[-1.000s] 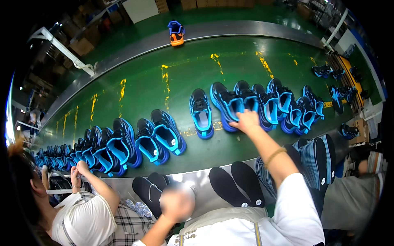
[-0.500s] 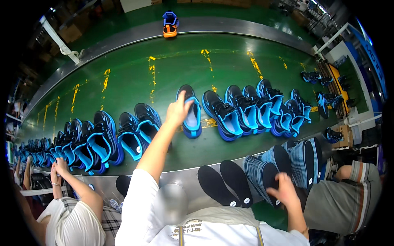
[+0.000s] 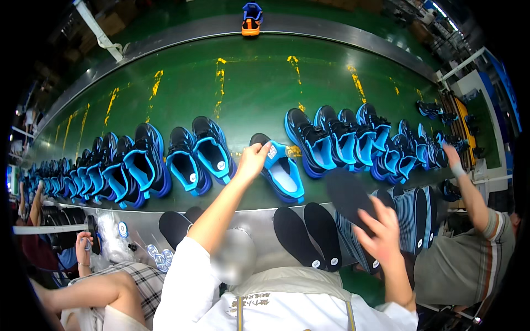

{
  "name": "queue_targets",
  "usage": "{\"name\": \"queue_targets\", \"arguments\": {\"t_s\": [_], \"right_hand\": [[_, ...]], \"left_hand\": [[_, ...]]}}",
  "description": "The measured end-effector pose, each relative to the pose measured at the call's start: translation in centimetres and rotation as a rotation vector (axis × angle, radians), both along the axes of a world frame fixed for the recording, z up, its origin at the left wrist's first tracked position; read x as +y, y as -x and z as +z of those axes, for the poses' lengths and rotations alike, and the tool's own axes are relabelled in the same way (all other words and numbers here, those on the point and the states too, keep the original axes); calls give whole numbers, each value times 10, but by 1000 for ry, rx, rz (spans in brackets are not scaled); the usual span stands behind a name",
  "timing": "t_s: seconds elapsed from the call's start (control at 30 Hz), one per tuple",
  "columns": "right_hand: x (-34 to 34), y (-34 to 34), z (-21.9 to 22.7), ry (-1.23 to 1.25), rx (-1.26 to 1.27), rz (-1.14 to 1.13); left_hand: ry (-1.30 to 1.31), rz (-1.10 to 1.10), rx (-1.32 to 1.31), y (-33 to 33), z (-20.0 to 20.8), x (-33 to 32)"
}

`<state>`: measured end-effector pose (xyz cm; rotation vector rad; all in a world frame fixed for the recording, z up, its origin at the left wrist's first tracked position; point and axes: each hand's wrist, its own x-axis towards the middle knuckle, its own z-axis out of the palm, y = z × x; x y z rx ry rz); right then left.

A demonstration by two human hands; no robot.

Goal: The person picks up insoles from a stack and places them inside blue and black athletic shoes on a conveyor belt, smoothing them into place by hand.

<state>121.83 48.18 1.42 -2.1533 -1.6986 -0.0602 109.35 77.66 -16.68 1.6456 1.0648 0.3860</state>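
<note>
We look out over a long green tabletop that curves across our wide view, crossed by short, worn yellow marks. A grey metal border runs along the far side, and a shiny metal ledge along the near one. Past the border we see green floor, then clutter too dim to make out. A white post slants at upper left — at right we find a white frame, a blue panel and a yellow strip. Small bright lights glow at upper right.
</note>
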Motion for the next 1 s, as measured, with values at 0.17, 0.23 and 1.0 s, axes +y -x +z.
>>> {"name": "queue_targets", "arguments": {"t_s": [0.17, 0.23, 1.0], "right_hand": [[67, -3, -56, 28, -76, 142], [75, 6, -59, 9, -41, 105], [-205, -148, -10, 404, 46, -900]], "left_hand": [[-377, 30, -65, -19, 13, -27], [-646, -29, -79, -17, 6, -30], [-1432, -593, 681, -28, -33, -10]]}}
